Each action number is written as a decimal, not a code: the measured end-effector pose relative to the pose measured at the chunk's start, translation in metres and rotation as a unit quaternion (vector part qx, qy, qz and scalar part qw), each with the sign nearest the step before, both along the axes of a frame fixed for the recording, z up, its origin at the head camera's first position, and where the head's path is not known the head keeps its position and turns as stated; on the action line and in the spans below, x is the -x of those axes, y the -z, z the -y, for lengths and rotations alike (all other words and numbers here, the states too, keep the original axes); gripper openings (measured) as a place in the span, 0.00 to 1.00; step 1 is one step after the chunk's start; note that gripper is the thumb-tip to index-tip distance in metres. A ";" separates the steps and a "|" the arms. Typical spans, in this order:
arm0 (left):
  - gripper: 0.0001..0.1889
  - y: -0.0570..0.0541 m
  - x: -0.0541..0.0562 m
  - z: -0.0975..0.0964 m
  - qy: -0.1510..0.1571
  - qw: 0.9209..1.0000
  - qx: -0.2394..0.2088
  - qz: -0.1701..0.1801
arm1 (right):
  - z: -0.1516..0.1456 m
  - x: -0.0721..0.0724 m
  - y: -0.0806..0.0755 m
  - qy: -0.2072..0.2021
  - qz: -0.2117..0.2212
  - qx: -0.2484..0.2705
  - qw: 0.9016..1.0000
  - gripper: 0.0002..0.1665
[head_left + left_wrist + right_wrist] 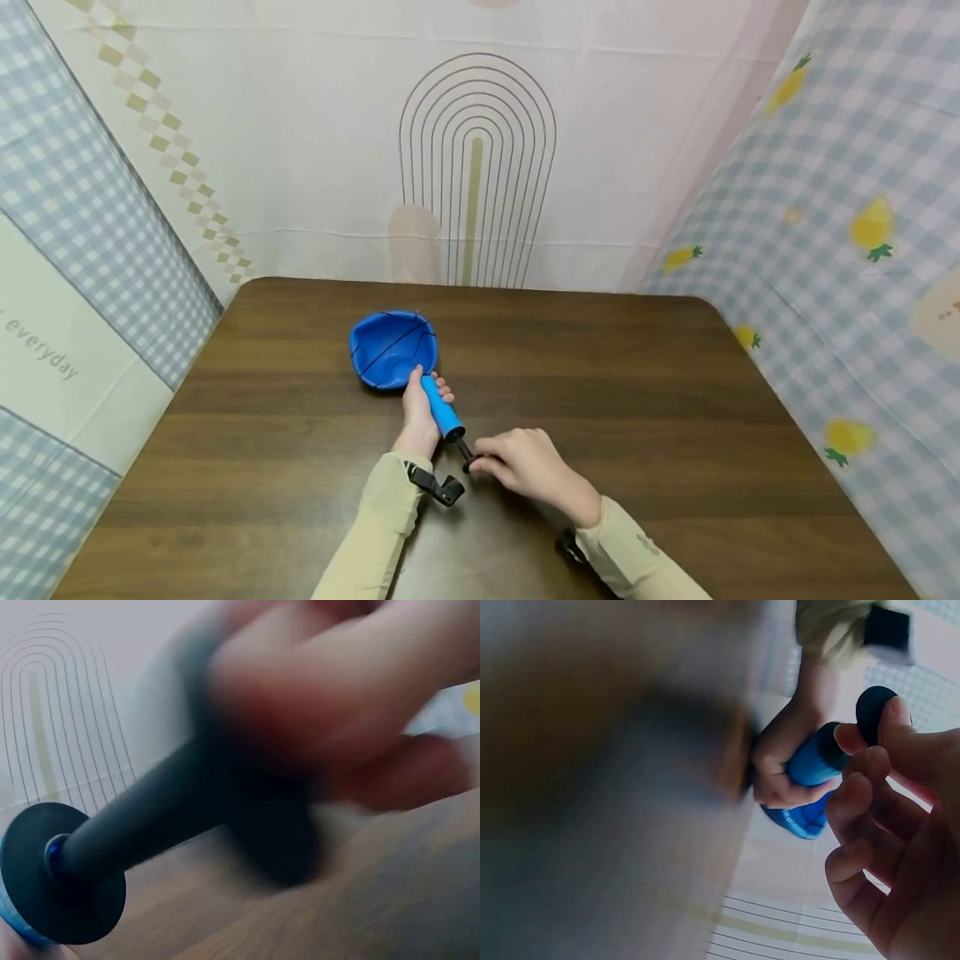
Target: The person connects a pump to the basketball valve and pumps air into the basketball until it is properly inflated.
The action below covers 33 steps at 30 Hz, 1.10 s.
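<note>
The left hand [417,412] has its fingers wrapped tight round the fat blue pump [441,407], and I see the floppy blue ball [390,354] just past it, toward eleven o'clock, on the brown table [637,400]. The ball is all caved in like a bowl. The right hand [528,467] is at four o'clock from the left one, with just its thumb and first finger pinching the black handle [871,716]; its other fingers are bent and loose. I think that little pinch is the weak spot: a hard push could make the handle slip out. The black rod [142,814] sticks out of the black end cap [82,915] toward five o'clock, and if somebody shoved it crooked, it might bend or get stuck. A big yank might pull it too far out. I can't see the pump's tip, because the left hand hides it, so I can't tell if it goes into the ball. If it's in, a wobble of the pump could pop it out or hurt the hole, since a ball so soft can't hold itself steady. If it's not in, pushing would only blow air on the outside.
</note>
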State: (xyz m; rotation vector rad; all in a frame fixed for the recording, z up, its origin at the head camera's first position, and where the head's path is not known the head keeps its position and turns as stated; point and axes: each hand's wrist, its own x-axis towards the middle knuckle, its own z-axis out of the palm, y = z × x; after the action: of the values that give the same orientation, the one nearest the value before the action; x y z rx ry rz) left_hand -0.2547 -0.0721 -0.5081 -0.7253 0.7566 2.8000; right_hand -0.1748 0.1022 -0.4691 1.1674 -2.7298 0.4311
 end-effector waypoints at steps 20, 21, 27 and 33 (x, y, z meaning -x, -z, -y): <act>0.15 -0.003 0.003 0.001 -0.004 1.000 0.020 0.009 | -0.014 -0.012 -0.014 -0.084 0.045 0.031 0.995 0.18; 0.15 -0.003 0.003 0.001 -0.002 1.000 0.021 0.010 | -0.018 -0.017 -0.015 -0.096 0.047 0.035 0.994 0.18; 0.15 -0.002 0.005 0.000 0.003 1.000 0.027 0.010 | -0.035 -0.038 -0.019 -0.142 0.018 0.051 0.988 0.15; 0.15 0.002 -0.001 0.001 -0.007 0.999 0.032 0.015 | -0.030 -0.037 -0.012 -0.115 -0.038 0.052 0.991 0.16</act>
State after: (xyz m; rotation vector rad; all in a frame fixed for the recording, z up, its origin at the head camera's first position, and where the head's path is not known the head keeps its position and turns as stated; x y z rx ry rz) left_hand -0.2535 -0.0728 -0.5104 -0.7844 0.8428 2.7822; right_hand -0.1374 0.1326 -0.4576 1.4437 -2.4868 0.5369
